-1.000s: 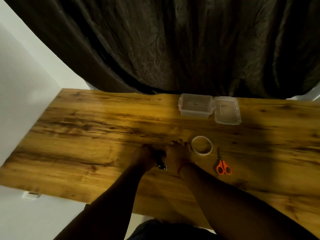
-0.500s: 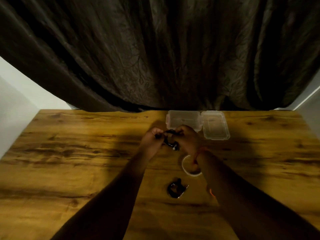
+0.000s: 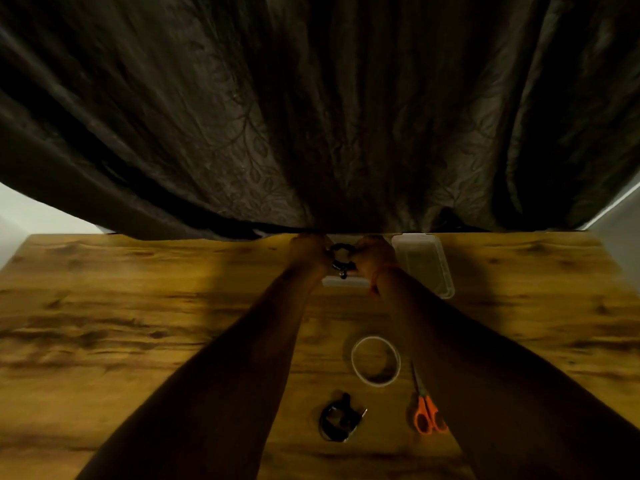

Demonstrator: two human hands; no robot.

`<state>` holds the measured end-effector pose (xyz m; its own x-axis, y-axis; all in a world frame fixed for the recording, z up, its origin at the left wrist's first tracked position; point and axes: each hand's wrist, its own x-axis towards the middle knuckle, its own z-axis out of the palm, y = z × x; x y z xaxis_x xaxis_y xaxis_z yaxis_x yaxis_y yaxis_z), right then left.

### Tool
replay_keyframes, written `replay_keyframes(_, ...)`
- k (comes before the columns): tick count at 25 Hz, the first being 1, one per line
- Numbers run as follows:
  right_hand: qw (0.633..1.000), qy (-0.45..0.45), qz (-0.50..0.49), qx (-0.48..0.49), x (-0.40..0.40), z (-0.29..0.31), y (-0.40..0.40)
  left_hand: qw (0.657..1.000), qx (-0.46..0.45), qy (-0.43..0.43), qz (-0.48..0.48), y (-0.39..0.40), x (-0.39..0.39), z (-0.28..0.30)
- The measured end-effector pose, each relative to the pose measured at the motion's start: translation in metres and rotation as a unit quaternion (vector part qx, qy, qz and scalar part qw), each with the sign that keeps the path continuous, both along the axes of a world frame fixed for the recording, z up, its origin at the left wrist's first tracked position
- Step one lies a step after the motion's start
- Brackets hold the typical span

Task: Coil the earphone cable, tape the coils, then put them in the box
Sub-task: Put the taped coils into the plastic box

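Note:
A small black coil of earphone cable is held between my left hand and my right hand, both pinching it from either side. They hold it just above the clear plastic box at the table's far edge, whose open lid lies to its right. A second black coil with its plug showing lies on the wood near me, between my forearms.
A ring of clear tape lies flat right of centre. Orange-handled scissors lie beside it, partly under my right forearm. A dark curtain hangs behind the wooden table.
Both hands lifted one coil from the near middle of the table and carried it away to above the box. The other coil stayed on the table.

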<state>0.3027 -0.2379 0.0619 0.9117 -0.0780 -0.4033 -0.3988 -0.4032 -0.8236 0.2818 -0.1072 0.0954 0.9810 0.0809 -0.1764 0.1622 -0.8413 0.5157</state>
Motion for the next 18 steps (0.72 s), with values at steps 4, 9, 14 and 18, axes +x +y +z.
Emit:
replay_keyframes(4,0.989,0.0,0.049,-0.137,0.007,-0.01,0.008,0.99,0.124,0.03,-0.054,0.005,0.005,-0.014)
replay_keyframes(9,0.986,-0.003,0.012,-0.164,0.014,-0.02,0.012,0.985,0.159,0.01,-0.072,0.004,-0.001,-0.024)
replay_keyframes(14,0.979,-0.004,0.04,-0.199,0.016,-0.024,0.016,0.991,0.113,-0.031,-0.061,0.011,-0.011,-0.03)
replay_keyframes(18,0.962,-0.001,0.136,-0.237,0.019,-0.024,0.009,0.996,0.05,-0.069,-0.04,0.02,-0.021,-0.04)
